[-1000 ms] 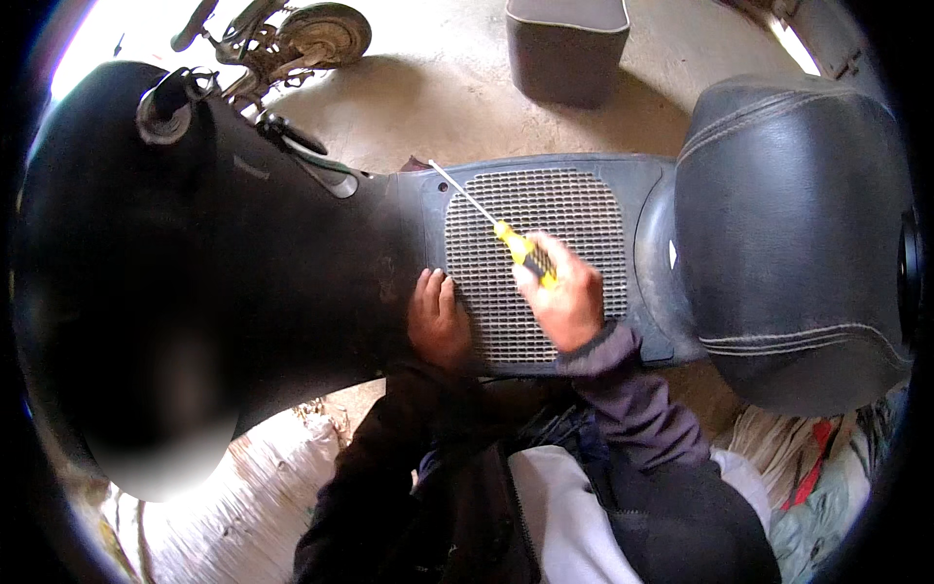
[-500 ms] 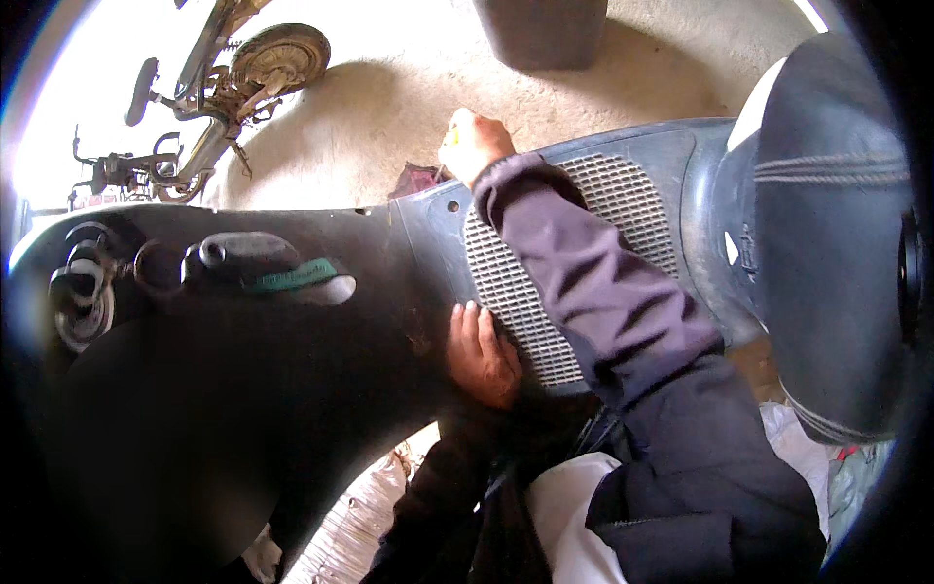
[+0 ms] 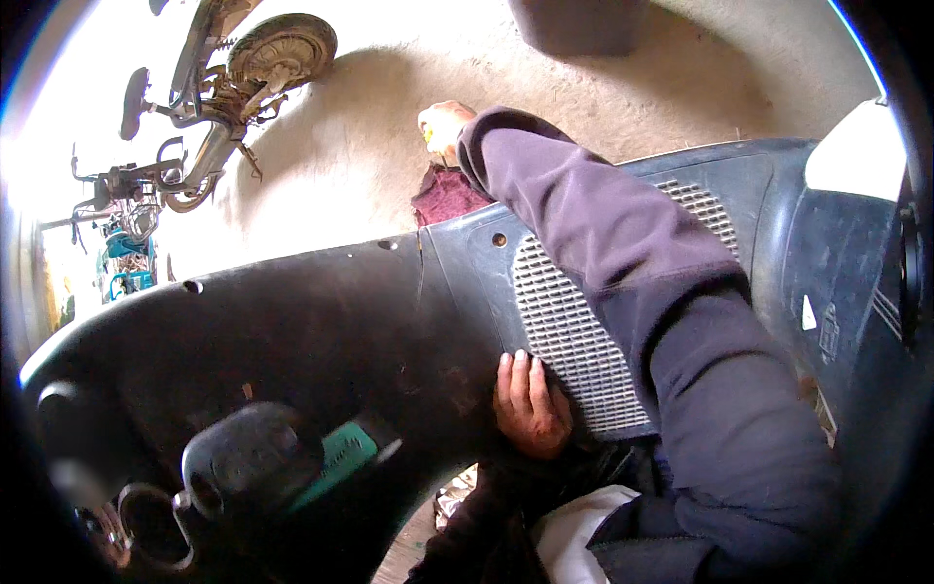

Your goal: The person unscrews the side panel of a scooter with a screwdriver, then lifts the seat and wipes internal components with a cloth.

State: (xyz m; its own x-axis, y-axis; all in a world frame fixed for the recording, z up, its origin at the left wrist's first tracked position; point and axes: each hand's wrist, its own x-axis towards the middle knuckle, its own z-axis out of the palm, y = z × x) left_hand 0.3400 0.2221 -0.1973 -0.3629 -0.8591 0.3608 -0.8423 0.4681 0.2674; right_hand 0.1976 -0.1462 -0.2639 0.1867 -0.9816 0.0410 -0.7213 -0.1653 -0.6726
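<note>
A scooter's dark plastic body lies in front of me, with a grey ribbed footboard [image 3: 574, 331] in its middle. My left hand [image 3: 533, 404] lies on the near edge of that footboard, fingers stretched out side by side. Across the scooter reaches my right arm, and my right hand [image 3: 448, 127] is closed at the far edge around a small yellow-handled tool [image 3: 429, 135]. A thin shaft seems to point down from it, but its tip is hard to make out. Right below that hand a dark red cloth [image 3: 446, 198] hangs beside the body's far edge.
To the left the dark front panel [image 3: 321, 331] carries a black fitting with a green tag [image 3: 341, 457]. At right is the scooter's seat base [image 3: 837, 273]. On the concrete floor beyond stand another scooter [image 3: 219, 117] and a dark bin [image 3: 579, 24].
My view has shifted, so the scooter sits further right and lower. My right hand is still closed at the far edge, and more of the red cloth shows. My left hand stays on the footboard.
</note>
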